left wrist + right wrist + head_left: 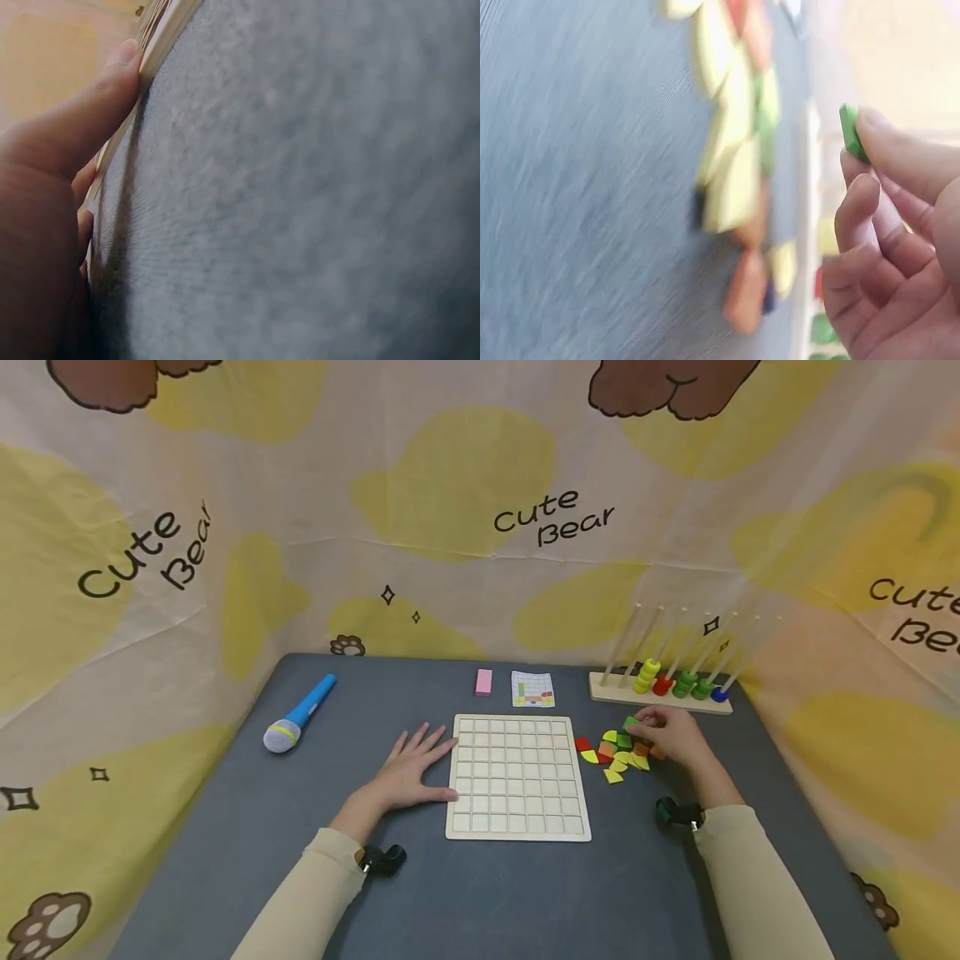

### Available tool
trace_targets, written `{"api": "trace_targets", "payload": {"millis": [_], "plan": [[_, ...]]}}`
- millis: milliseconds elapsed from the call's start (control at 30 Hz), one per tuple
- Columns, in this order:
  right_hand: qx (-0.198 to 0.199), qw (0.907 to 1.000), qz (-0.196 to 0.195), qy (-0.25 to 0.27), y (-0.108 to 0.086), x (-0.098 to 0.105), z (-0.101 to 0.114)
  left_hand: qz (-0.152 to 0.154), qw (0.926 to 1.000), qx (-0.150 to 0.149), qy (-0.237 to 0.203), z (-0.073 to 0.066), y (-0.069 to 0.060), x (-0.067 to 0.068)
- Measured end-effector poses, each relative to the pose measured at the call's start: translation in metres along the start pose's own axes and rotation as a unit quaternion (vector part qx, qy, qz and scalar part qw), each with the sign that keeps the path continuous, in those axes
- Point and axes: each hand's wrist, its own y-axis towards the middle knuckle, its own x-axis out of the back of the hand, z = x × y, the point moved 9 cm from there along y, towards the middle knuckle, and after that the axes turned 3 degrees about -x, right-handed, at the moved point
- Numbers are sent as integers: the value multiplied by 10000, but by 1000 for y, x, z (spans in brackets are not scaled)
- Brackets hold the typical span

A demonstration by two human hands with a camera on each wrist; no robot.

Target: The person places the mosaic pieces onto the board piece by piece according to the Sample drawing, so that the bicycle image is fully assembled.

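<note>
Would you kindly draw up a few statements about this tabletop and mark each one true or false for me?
1. The right hand pinches a green piece. True.
2. The left hand is gripping the blue microphone. False: it touches the left edge of the grid board, and the microphone lies apart, farther left.
3. The pink block lies to the left of the printed card in the head view. True.
4. Coloured pieces fill the top row of the grid board. False: its cells hold no coloured pieces.
5. The bead rack stands at the far left of the table. False: it stands at the far right.
</note>
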Motion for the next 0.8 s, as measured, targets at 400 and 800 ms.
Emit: {"api": "trace_targets", "payload": {"millis": [400, 800], "plan": [[290, 9990, -203, 279, -10, -2, 43, 8, 10000, 47, 29, 0, 1, -1], [508, 9965, -100, 662, -13, -26, 68, -39, 10000, 6, 6, 0, 1, 0]]}}
